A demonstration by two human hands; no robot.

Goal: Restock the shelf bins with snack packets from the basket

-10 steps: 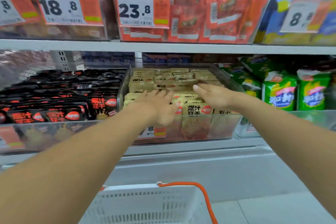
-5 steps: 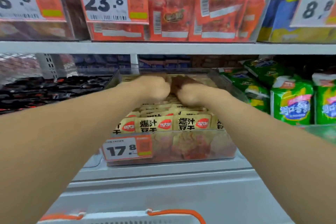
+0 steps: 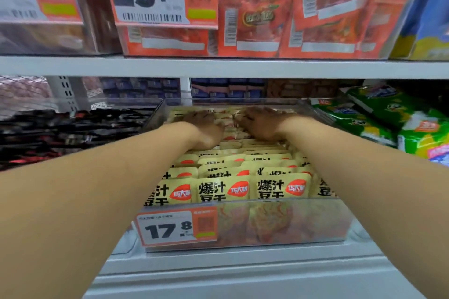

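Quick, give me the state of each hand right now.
Left hand: open, flat on the yellow packets at the back of the bin.
Right hand: open, flat on the same packets.

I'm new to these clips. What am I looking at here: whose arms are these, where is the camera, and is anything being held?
There is no machine. A person wears a camera on the head, so you look down their own two bare arms. The single view faces shop shelves. Both hands reach deep into a clear bin of yellow packets, priced 17.8. The left hand and right hand lie flat on the back rows with fingers spread, seemingly pressing them; neither visibly holds anything. Black packets lie in the bin to the left, green bags to the right, red packs above.
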